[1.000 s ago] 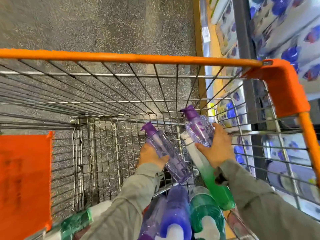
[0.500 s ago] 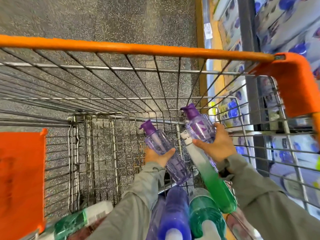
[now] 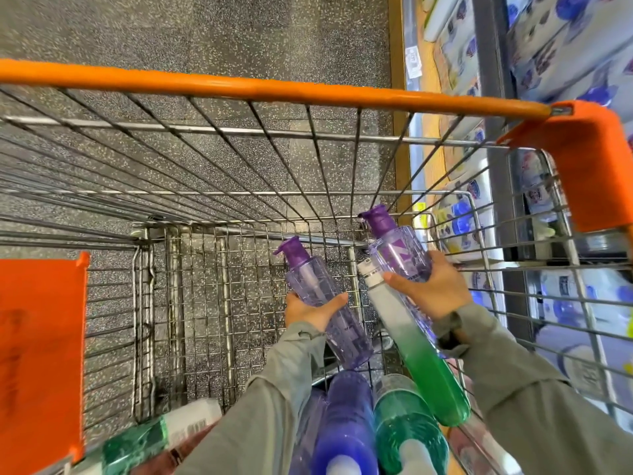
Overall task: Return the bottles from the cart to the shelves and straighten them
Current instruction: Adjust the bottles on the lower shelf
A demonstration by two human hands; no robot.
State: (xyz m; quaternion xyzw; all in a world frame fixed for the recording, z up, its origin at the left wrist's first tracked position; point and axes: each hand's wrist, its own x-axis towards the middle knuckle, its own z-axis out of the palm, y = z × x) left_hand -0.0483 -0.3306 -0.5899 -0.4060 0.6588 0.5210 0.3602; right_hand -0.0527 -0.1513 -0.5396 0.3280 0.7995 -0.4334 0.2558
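Scarcely moved, left grip (image 3: 313, 311) clamps clear faceted purple bottle (image 3: 308, 281); right grip (image 3: 435, 291) clamps twin bottle (image 3: 397, 255).

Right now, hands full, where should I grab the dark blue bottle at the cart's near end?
Grip the dark blue bottle round its upper body, just below the white cap, coming straight down from above. Its cap end points up toward you, and the green bottle crowds its right side, so a sideways reach looks blocked.

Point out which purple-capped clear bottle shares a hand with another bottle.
The right purple-capped bottle, nearer the shelves: the right hand grips it together with the green-and-white bottle. The left hand holds the left purple-capped bottle alone.
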